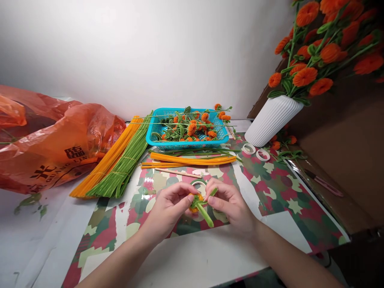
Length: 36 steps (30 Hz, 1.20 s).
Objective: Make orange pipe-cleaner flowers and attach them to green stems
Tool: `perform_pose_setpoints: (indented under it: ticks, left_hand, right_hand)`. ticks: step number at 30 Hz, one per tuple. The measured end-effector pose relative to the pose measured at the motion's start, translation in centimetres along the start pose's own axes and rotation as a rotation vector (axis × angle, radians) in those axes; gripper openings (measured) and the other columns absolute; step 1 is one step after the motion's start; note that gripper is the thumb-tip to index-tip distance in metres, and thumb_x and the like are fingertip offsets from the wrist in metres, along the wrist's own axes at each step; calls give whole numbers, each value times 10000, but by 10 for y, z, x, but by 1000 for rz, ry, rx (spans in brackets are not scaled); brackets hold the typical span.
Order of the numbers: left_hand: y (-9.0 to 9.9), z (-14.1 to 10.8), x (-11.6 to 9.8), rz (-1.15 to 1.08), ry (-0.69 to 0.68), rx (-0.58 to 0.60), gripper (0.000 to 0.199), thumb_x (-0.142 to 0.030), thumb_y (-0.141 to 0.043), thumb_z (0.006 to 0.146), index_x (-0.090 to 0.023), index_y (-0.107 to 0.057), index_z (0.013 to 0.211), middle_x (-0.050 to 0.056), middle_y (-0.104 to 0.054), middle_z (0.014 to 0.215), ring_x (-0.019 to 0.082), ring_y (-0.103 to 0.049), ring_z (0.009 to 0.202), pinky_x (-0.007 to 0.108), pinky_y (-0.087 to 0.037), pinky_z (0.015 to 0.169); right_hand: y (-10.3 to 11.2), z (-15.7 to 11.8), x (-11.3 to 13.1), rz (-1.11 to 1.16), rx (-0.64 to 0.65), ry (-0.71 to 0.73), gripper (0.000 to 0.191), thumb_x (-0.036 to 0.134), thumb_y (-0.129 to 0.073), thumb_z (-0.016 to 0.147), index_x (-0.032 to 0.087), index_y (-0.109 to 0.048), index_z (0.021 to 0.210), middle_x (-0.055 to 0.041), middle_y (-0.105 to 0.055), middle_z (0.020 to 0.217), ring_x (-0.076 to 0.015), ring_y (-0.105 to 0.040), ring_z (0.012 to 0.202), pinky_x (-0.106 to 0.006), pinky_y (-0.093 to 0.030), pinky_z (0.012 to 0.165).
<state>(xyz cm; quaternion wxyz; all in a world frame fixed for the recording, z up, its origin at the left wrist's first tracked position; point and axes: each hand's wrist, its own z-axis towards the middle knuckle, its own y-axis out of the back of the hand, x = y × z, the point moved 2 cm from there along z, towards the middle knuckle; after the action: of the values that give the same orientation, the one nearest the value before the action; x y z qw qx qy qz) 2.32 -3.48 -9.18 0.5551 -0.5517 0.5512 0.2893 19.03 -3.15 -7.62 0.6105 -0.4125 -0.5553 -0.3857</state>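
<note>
Between my two hands is a small pipe-cleaner flower [195,204], orange with green pieces at its base. My left hand [174,202] pinches the orange head between thumb and fingers. In my right hand [226,202], thumb and forefinger close on a green pipe-cleaner leaf [213,192] that joins the flower. A second green leaf [205,216] sticks out toward me from the flower's base. Just behind the hands lies a roll of tape [198,182], partly covered by them. A thin wooden stick [178,173] rests farther back on the patterned mat.
A blue basket [150,138] holds orange flowers and green stems. Orange [102,166] and green pipe-cleaner bundles [123,164] lie left, beside an orange plastic bag [60,140]. More orange strips [195,159] lie in front of the basket. A white vase [271,120], tape rolls [263,155] and a cutter [324,184] are right.
</note>
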Motion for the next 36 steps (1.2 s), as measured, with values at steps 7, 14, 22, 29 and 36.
perform_pose_setpoints:
  ticks: [7,14,22,29,36]
  left_hand:
    - [0,-2,-1,28,-25,70,210,-363,-709,790,-191,-685,909,24,-590,807,141,-591,694,265,-587,591]
    - [-2,-4,-4,239,-270,61,121,-236,-713,787,-219,-722,907,81,-608,987,196,-604,898,215,-549,602]
    - [3,1,-2,-34,-20,48,176,-312,-753,763,-153,-708,703,77,-686,1004,137,-622,707,248,-554,600]
    - [7,1,-2,-38,56,134,200,-323,-747,771,-149,-697,688,47,-698,826,130,-615,652,238,-521,599]
    - [8,3,-5,122,4,66,210,-380,-677,830,-179,-741,837,68,-710,932,165,-629,780,240,-535,661]
  right_hand:
    - [0,-2,-2,-29,-106,14,254,422,-650,835,209,-639,698,-13,-517,745,-160,-484,708,-286,-401,629]
    - [-2,-4,-3,-107,-172,45,251,383,-656,842,198,-635,674,-8,-518,728,-151,-476,695,-275,-380,611]
    - [-4,-7,-3,-125,-63,153,115,290,-658,859,223,-689,770,-10,-548,773,-155,-523,735,-293,-406,662]
    - [-3,-6,5,-381,77,227,134,249,-602,896,218,-661,780,-15,-584,776,-168,-545,771,-329,-418,742]
    - [-8,-11,2,-410,-261,295,54,194,-694,803,214,-646,789,-3,-618,756,-162,-584,747,-302,-466,697]
